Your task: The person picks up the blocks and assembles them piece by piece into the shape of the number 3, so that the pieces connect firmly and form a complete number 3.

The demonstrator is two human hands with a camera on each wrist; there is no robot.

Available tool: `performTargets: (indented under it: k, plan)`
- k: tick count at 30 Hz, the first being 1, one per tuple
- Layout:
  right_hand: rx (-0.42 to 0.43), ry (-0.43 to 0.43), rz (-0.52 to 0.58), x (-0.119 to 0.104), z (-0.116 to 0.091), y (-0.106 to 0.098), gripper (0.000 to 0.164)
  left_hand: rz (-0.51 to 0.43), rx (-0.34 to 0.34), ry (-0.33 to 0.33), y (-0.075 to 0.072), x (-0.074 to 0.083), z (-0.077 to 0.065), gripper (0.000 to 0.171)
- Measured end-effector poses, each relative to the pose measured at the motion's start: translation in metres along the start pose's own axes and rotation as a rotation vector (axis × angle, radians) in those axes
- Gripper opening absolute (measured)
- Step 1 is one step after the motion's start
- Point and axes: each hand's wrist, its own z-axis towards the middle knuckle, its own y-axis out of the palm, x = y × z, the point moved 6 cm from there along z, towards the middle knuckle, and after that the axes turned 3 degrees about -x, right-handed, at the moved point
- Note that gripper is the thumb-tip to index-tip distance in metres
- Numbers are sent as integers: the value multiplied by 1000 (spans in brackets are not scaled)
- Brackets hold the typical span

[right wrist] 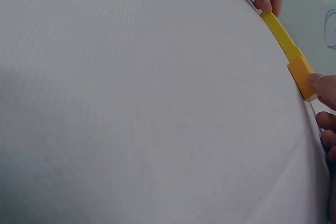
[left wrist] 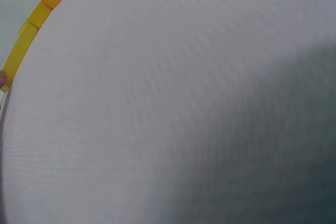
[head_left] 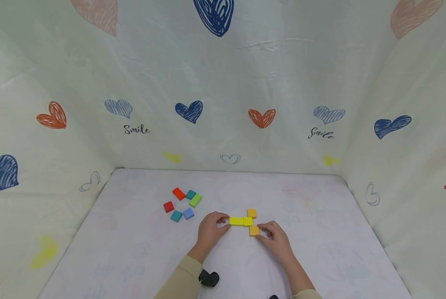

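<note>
On the white table, a long yellow block [head_left: 236,221] lies end to end with a square yellow block [head_left: 247,221]. My left hand [head_left: 210,229] holds the long block's left end between thumb and forefinger. An orange-yellow block [head_left: 254,231] touches the square block's near side, and my right hand [head_left: 276,241] pinches it at its right edge. Beyond the square block sits another orange-yellow block [head_left: 252,213]. In the right wrist view, the right thumb [right wrist: 324,86] presses the near orange-yellow block. The left wrist view catches only the yellow row's edge and a fingertip.
Left of the hands lie loose blocks: orange-red [head_left: 178,193], red [head_left: 168,207], green [head_left: 195,200], blue [head_left: 188,213] and two teal ones, the nearer [head_left: 176,216] beside the blue. A heart-printed white curtain [head_left: 223,137] encloses the table's back and sides.
</note>
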Motion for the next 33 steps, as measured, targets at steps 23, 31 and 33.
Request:
performTargets:
  k: [23, 31, 33]
  plan:
    - [4, 7, -9, 1, 1, 1, 34, 2, 11, 15, 1, -1, 0, 26]
    - [8, 23, -9, 1, 0, 2, 36, -8, 7, 7, 1, -1, 0, 26]
    - [8, 27, -10, 1, 0, 2, 36, -10, 7, 9, 1, 0, 0, 26]
